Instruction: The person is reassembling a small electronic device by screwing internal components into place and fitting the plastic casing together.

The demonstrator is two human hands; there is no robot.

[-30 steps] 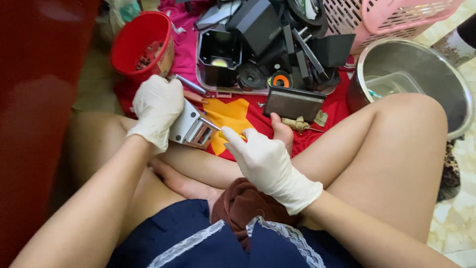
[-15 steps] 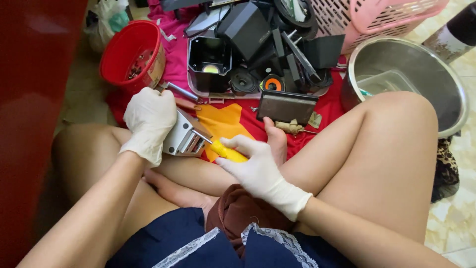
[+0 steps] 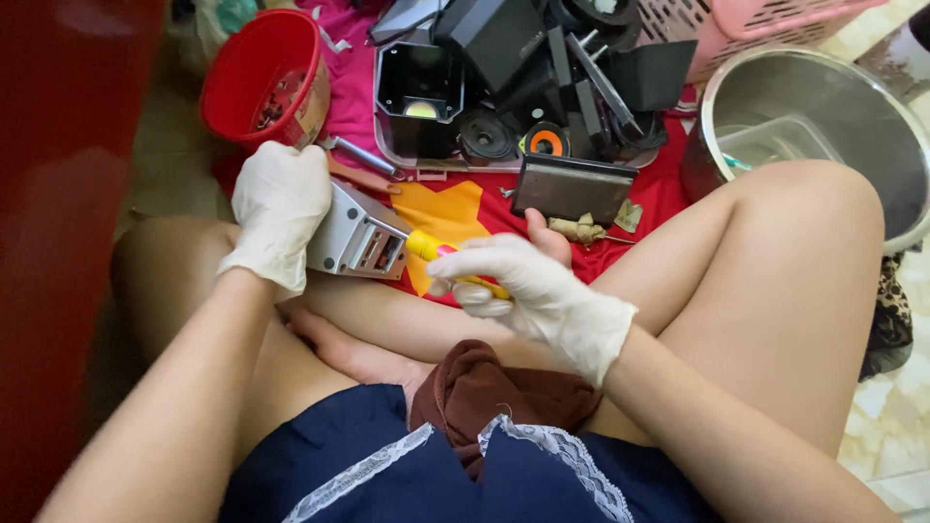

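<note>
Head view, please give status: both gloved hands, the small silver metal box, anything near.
Left hand grips small silver metal box. Right hand holds yellow-handled screwdriver, tip at box. Red plastic bowl and black parts tray close ahead.

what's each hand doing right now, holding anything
Left hand: closed on a small grey metal box, steadying it.
Right hand: closed on a yellow-handled screwdriver pointed into the box.

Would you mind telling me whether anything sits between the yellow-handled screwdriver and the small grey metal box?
Nothing visible does: the yellow-handled screwdriver in the right hand meets the small grey metal box, which the left hand holds.
</note>
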